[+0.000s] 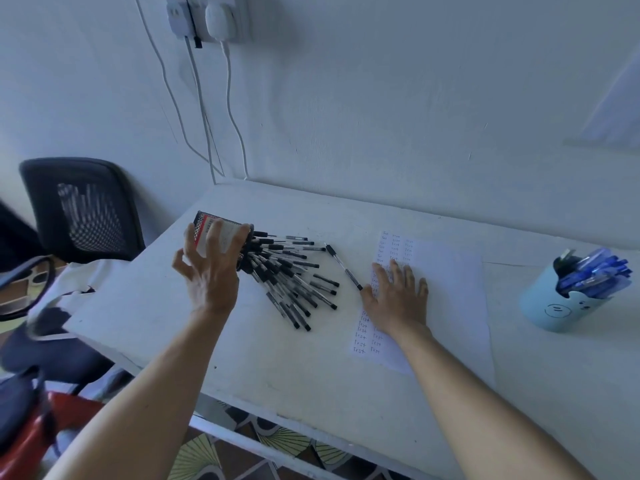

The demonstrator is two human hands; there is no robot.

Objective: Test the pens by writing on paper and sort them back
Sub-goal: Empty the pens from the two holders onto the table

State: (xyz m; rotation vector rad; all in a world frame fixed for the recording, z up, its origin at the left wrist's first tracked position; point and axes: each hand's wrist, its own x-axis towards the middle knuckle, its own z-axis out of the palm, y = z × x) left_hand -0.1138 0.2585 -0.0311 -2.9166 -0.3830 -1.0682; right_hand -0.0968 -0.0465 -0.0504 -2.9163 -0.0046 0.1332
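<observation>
Indoors | white desk [277,358], wall [381,116] | left hand [211,271] grips holder [204,220] | right hand [398,299] flat, paper [450,289]

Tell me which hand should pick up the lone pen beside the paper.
Right, probably. The right hand lies open on the paper, its thumb next to the lone pen; the left hand is busy holding the tipped mesh holder.
</observation>
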